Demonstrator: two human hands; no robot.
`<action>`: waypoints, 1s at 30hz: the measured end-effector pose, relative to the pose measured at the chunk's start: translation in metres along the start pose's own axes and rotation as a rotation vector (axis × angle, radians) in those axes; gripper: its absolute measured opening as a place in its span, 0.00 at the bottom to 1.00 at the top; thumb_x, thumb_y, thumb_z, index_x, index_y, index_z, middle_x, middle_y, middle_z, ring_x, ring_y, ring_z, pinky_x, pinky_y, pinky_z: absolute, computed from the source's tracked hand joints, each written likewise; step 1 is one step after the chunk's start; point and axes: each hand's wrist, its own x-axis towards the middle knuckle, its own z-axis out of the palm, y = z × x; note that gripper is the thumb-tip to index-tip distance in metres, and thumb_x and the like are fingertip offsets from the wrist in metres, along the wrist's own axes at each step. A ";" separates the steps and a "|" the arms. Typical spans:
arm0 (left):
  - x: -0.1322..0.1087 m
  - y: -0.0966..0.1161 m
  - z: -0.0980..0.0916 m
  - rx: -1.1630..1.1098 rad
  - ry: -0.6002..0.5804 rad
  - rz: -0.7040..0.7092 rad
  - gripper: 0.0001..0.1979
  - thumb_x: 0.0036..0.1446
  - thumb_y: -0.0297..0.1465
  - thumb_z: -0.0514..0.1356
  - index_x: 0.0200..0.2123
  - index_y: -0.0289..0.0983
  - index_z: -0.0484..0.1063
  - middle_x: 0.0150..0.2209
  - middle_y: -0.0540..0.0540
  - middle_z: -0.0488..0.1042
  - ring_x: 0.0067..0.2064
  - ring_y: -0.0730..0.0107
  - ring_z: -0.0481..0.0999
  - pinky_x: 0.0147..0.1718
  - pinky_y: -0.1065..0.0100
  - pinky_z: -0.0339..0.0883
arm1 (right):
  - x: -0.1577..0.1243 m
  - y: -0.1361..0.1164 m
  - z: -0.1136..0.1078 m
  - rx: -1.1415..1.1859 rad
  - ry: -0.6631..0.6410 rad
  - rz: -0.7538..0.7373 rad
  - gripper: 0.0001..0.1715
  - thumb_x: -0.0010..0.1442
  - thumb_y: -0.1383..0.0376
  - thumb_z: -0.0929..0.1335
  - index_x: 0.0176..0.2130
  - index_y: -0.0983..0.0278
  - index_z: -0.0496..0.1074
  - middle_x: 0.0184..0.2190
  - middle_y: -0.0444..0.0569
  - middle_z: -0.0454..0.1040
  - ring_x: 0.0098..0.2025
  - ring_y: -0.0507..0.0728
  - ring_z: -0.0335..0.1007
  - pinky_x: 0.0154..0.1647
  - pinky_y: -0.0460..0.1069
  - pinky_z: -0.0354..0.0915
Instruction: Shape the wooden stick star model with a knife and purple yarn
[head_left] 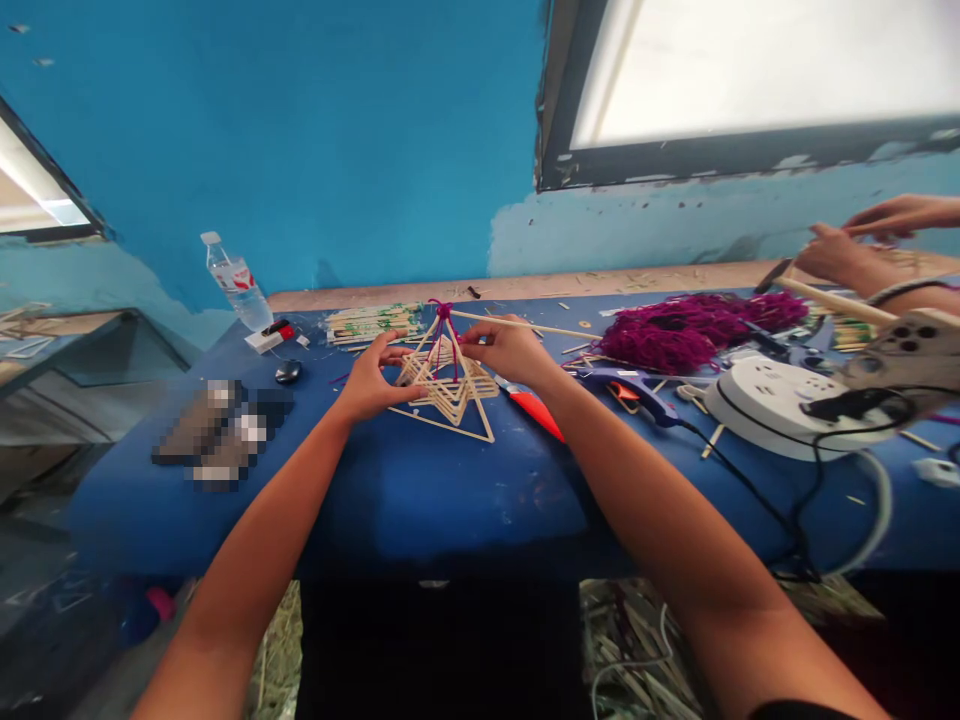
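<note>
A frame of pale thin sticks (pixel 450 392), built in stacked triangles, stands on the blue table in front of me. Purple yarn (pixel 444 312) is tied at its peak and hangs down inside it. My left hand (pixel 373 380) grips the frame's left side between thumb and fingers. On the right, my right hand (pixel 510 348) is closed near the upper part, its fingertips pinching at the yarn or a stick; the exact thing is too small to make out. One long stick (pixel 525 322) runs from the peak toward the right.
A water bottle (pixel 238 285), a black mouse (pixel 288 372) and bundled sticks (pixel 367 325) lie left and behind. Rightward are an orange cutter (pixel 536 410), blue glue gun (pixel 637 392), purple yarn pile (pixel 667 335) and white power strip (pixel 787 405) with cables. Another person's hands (pixel 847 250) work at far right.
</note>
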 end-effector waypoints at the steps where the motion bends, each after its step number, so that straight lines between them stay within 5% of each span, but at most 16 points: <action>1: 0.000 0.000 0.000 0.005 0.006 0.002 0.54 0.38 0.45 0.81 0.67 0.38 0.66 0.56 0.34 0.81 0.55 0.50 0.82 0.60 0.47 0.73 | 0.000 -0.001 0.000 -0.009 0.001 -0.003 0.07 0.59 0.59 0.75 0.34 0.59 0.84 0.31 0.48 0.79 0.34 0.56 0.69 0.37 0.54 0.63; 11: -0.001 -0.001 0.001 -0.025 0.004 0.008 0.56 0.37 0.46 0.81 0.67 0.36 0.65 0.55 0.33 0.81 0.53 0.52 0.83 0.59 0.48 0.75 | -0.004 0.002 -0.007 -0.072 0.007 -0.037 0.08 0.61 0.61 0.73 0.30 0.59 0.81 0.28 0.46 0.75 0.35 0.56 0.66 0.43 0.55 0.64; 17: -0.001 -0.002 -0.001 -0.014 0.000 0.028 0.54 0.38 0.45 0.81 0.66 0.37 0.65 0.55 0.34 0.81 0.54 0.51 0.83 0.60 0.47 0.74 | -0.004 0.000 -0.007 -0.059 0.021 -0.041 0.07 0.59 0.61 0.74 0.29 0.60 0.82 0.25 0.45 0.76 0.30 0.54 0.66 0.38 0.53 0.63; 23: 0.000 -0.005 0.000 0.011 0.019 0.007 0.55 0.38 0.45 0.81 0.67 0.36 0.65 0.56 0.34 0.81 0.53 0.51 0.82 0.58 0.49 0.75 | -0.039 -0.006 -0.002 -0.073 0.268 -0.023 0.11 0.63 0.62 0.69 0.35 0.62 0.81 0.26 0.45 0.76 0.28 0.53 0.66 0.35 0.52 0.62; 26: 0.000 -0.007 0.001 0.029 0.022 0.017 0.55 0.39 0.44 0.81 0.68 0.37 0.65 0.56 0.35 0.81 0.53 0.51 0.82 0.58 0.50 0.75 | -0.071 -0.019 0.010 -0.166 0.477 -0.272 0.11 0.66 0.64 0.67 0.35 0.62 0.80 0.31 0.48 0.80 0.32 0.54 0.73 0.37 0.51 0.65; 28: -0.001 -0.007 0.001 0.037 0.018 0.020 0.55 0.39 0.44 0.81 0.68 0.37 0.65 0.56 0.36 0.81 0.54 0.51 0.82 0.58 0.50 0.75 | -0.088 -0.030 0.021 -0.276 0.416 -0.461 0.13 0.67 0.67 0.65 0.40 0.62 0.81 0.37 0.49 0.83 0.36 0.55 0.77 0.35 0.50 0.65; 30: -0.002 -0.005 0.001 0.032 0.016 0.028 0.54 0.40 0.44 0.81 0.68 0.36 0.65 0.56 0.36 0.81 0.54 0.52 0.82 0.59 0.50 0.74 | -0.097 -0.041 0.031 -0.402 0.312 -0.500 0.17 0.66 0.69 0.64 0.47 0.62 0.81 0.47 0.50 0.85 0.39 0.55 0.80 0.32 0.50 0.63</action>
